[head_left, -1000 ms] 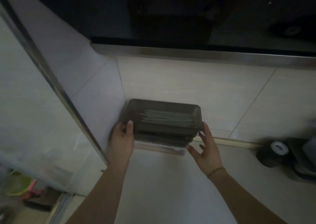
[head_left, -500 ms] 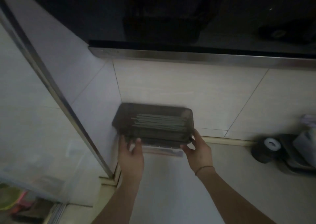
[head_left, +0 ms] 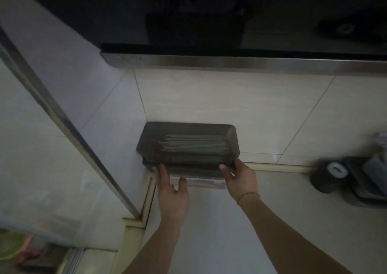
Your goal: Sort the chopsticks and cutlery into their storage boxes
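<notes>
A stack of dark, see-through storage boxes (head_left: 150, 146) stands in the counter's back left corner against the tiled wall. Through the top lid I see a bundle of pale chopsticks (head_left: 194, 146) lying lengthwise. A clear lower box (head_left: 201, 181) pokes out under the stack at the front. My left hand (head_left: 171, 192) is at the stack's front left, fingers spread and touching its lower edge. My right hand (head_left: 240, 179) holds the front right corner of the stack, thumb on the front face.
A metal-edged glass partition (head_left: 62, 123) runs diagonally on the left. A steel rail (head_left: 230, 63) under a dark cabinet hangs above. At the right stand a black round roll (head_left: 328, 175) and a dark tray (head_left: 368, 190) holding blurred items.
Both hands slid from the sides of the stack to its front edge. The stack now sits tighter in the corner, and the view has shifted a little.
</notes>
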A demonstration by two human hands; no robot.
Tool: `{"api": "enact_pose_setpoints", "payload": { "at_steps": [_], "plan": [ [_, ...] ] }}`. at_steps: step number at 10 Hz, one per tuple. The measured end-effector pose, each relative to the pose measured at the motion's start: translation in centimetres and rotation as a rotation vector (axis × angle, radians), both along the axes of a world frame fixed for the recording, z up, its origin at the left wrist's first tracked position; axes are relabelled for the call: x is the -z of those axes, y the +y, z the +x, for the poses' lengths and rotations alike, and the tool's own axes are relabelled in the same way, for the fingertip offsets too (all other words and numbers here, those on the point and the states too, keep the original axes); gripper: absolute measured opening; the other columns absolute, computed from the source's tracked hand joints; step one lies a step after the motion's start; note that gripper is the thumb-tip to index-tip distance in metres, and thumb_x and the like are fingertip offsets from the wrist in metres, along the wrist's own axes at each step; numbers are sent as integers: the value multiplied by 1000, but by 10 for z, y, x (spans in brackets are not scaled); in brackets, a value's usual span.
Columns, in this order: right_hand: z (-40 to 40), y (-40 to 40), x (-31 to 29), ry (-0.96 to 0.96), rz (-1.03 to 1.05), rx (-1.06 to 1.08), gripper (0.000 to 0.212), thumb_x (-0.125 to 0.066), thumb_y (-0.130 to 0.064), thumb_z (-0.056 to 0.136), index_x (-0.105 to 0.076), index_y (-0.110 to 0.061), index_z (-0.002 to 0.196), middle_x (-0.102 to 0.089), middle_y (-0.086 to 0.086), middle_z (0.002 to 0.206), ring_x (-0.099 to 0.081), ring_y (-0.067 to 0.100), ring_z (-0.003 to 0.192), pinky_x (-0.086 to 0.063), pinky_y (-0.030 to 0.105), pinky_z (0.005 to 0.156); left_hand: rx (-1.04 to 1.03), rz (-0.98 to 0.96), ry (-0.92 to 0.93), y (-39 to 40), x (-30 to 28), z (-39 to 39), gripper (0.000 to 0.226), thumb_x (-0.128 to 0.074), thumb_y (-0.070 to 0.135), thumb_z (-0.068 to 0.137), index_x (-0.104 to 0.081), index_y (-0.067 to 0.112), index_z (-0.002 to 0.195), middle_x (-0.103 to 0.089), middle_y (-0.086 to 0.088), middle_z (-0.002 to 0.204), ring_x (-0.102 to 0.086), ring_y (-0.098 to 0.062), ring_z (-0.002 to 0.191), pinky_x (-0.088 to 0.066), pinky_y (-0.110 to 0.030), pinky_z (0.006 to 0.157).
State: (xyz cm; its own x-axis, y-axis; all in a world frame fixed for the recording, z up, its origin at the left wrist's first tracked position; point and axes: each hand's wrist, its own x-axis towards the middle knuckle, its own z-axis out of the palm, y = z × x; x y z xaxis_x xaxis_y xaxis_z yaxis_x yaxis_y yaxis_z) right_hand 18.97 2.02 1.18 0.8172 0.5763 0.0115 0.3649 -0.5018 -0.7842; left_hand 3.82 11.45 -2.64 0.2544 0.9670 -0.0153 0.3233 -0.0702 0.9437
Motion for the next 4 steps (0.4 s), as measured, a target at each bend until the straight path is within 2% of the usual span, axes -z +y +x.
{"api": "enact_pose_setpoints", "payload": {
  "at_steps": [1,2,3,4],
  "plan": [
    [0,-1,4,50,6,-41,28,-72,-32,82,-62,-22,107,-65,-6,88,-61,18,84,-43,23,74,50,-33,5,2,3,2,82,-61,27,93,-6,27,155,8,9,162,-20,-19,148,-26,-43,118],
    [0,-1,5,91,8,-17,31,-75,-24,80,-62,-24,109,-65,-7,89,-64,21,86,-47,24,76,78,-50,57,1,-1,5,87,-62,26,92,-2,26,155,13,8,161,-27,-21,145,-30,-43,116],
    [-3,5,5,145,47,19,39,-73,-18,83,-60,-22,119,-68,-4,98,-65,23,98,-49,27,84,112,-48,104,0,-11,6,90,-63,25,92,2,24,155,21,8,159,-36,-22,141,-37,-38,111],
    [-14,3,3,107,-4,20,51,-70,-22,86,-50,-19,132,-67,4,115,-61,27,105,-45,25,84,187,61,274,-10,-17,-10,94,-60,30,93,11,23,154,32,10,152,-20,-21,147,-37,-32,106]
  ]
}}
